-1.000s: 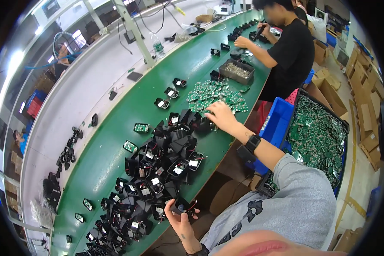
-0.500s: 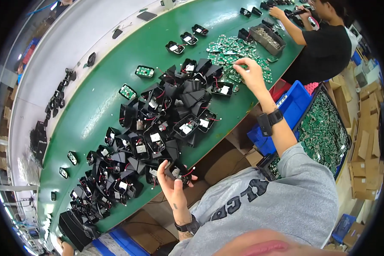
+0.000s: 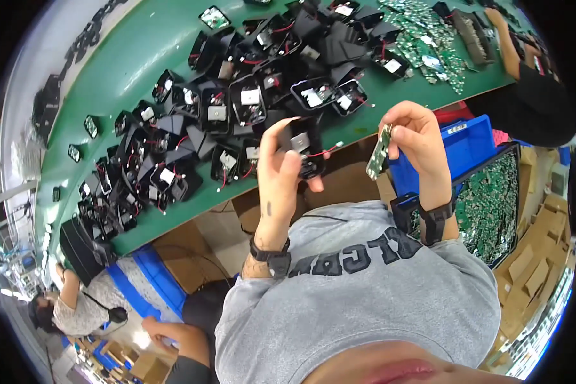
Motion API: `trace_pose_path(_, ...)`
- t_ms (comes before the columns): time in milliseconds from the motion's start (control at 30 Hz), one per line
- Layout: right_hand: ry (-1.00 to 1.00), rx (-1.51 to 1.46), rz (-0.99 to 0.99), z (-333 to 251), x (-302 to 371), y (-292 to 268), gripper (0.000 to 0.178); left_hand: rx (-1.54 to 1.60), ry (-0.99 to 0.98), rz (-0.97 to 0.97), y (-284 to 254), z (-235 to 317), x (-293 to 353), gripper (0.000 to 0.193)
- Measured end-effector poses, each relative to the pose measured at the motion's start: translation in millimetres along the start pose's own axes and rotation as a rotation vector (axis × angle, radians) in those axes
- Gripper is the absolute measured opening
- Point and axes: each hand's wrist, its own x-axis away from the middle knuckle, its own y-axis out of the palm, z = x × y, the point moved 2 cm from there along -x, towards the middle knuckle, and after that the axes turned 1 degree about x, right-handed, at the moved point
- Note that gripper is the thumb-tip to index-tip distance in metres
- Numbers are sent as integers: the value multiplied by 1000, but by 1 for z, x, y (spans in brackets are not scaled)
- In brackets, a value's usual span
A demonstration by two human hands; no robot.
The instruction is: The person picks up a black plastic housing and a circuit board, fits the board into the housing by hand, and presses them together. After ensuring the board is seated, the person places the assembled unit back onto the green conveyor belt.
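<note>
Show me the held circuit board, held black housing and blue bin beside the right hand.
Circuit board [image 3: 378, 157]: head view, its exposed face.
Black housing [image 3: 312, 136]: head view, its interior.
Blue bin [image 3: 472, 146]: head view, one wall.

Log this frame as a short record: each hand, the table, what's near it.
Left hand: holds an open black housing
Right hand: pinches a green circuit board
Contact: board and housing apart
Table: green, with a heap of black housings and a spread of loose boards
Near table, right side: blue bin
</note>
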Motion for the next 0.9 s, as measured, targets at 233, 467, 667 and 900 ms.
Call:
trace_pose_path(233,120,-159,-37,25,-3,11,22,9,-100,-14,5,-9,5,52)
trace_pose_path(467,105,-160,-64,26,-9,25,20,0,-100,-21,7,-10,10,50)
trace_pose_path(667,137,-189,-88,28,-9,29,21,16,-106,-10,5,-11,10,52)
trace_pose_path(900,132,-195,-100,31,-10,31,18,-19,-143,14,6,-14,10,54)
